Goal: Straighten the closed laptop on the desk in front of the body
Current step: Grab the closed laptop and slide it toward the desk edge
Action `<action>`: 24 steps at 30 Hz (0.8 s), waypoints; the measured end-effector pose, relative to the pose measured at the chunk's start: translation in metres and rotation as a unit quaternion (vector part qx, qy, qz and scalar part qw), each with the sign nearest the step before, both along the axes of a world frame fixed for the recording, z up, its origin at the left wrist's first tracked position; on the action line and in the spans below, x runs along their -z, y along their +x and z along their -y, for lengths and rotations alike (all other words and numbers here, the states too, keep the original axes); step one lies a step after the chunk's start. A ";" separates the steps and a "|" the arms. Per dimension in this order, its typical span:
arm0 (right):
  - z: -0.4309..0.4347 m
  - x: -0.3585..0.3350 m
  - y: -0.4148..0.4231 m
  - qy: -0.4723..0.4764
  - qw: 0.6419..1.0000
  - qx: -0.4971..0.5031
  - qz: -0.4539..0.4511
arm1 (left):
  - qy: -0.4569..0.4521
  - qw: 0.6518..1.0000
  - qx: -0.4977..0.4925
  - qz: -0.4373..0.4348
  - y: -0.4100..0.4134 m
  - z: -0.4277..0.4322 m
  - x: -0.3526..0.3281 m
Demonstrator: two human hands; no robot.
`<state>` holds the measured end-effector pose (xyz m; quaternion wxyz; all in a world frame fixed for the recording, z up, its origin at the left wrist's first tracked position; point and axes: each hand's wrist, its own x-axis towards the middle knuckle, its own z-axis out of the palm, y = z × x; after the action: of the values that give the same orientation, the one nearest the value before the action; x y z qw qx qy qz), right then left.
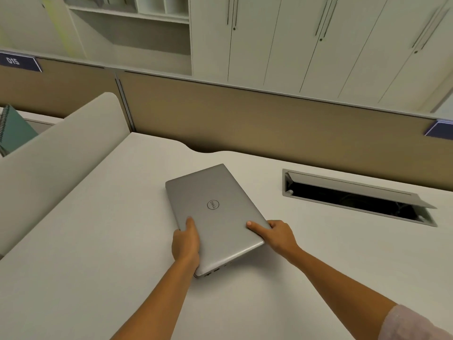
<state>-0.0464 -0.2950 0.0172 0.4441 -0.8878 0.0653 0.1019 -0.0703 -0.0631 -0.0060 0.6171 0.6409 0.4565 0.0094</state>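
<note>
Hands of the person hold the closed Dell laptop (215, 214) at its near end, on the pale desk (98, 241) in front of the body. The left hand (185, 244) grips the left long edge close to the near corner, with the thumb on the lid and the fingers hidden under or beside the edge. The right hand (277, 234) holds the right near corner in the same way, thumb flat on the lid, and the other fingers I cannot see. Both hands are closed on the machine, not spread wide.

The laptop lies flat but turned. Its long axis runs away from the person and leans to the left, so the far end points toward the grey side divider (61, 153) and not straight at the brown partition (269, 119). The near port edge is not parallel to the person's side of the desk. The open cable hatch (355, 195) is well apart on the right.

I judge that the coming move is a turn of the body clockwise, and both hands are about equally near for this.
</note>
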 end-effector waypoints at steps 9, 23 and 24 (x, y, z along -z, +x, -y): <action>0.056 0.003 -0.086 -0.039 0.997 0.063 0.003 | 0.002 0.997 0.069 -0.030 -0.055 0.055 -0.001; 0.110 0.011 -0.172 -0.079 0.992 0.098 0.001 | 0.065 0.989 0.121 -0.058 -0.124 0.115 0.002; 0.114 0.012 -0.175 -0.082 0.992 0.096 0.000 | 0.067 0.989 0.122 -0.058 -0.127 0.119 0.003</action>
<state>-0.2214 -0.4093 0.0054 0.3779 -0.9107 0.1579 0.0533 -0.1976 -0.1817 -0.0089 0.5419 0.7313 0.4077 -0.0727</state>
